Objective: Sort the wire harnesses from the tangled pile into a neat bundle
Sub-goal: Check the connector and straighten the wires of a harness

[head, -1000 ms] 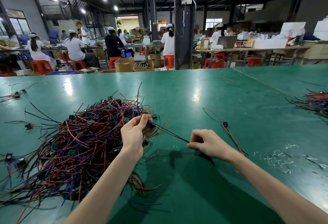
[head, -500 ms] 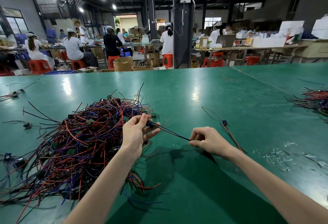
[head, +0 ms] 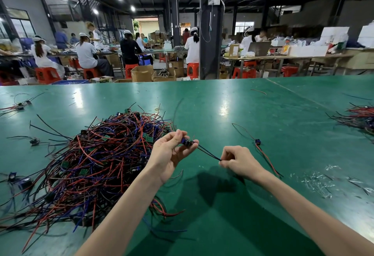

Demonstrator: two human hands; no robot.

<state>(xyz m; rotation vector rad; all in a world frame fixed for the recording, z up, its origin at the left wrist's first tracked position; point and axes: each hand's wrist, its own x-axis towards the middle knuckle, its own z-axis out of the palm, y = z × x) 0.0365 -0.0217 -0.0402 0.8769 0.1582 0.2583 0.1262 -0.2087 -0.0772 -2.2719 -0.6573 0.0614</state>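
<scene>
- Over the near middle of the green bench (head: 222, 103), the left hand (head: 170, 154) is raised with its palm turned toward the camera. Its thumb and fingertips pinch a small blue-and-black connector (head: 187, 142).
- Thin black wires (head: 209, 153) run from that connector down to the right, drawn nearly straight, into the right hand (head: 240, 160).
- The right hand sits low over the bench with its fingers curled, pinching the far end of the wires between thumb and forefinger.
- This one harness hangs clear of the surface between the two hands, just beside the right edge of the tangled pile (head: 97, 160).
- The pile is a wide mound of red, blue and black leads with small green boards and dark plugs. It spreads to the left of the left forearm, which crosses its near right edge.
- Just right of the right hand, a single harness (head: 257, 141) lies alone on the bench. It has a blue plug, a black loop behind it and red and black leads trailing toward the near side.
- Crumpled clear film (head: 315, 180) lies further right.
- At the far right edge sits a second heap of wires (head: 362, 117), well apart from the pile.
- A few stray harnesses (head: 34, 141) lie scattered on the left side of the bench.
- Beyond the bench, people sit on red stools (head: 47, 74) at other tables, with cardboard boxes (head: 141, 73) and a dark pillar (head: 210, 33) between them.
</scene>
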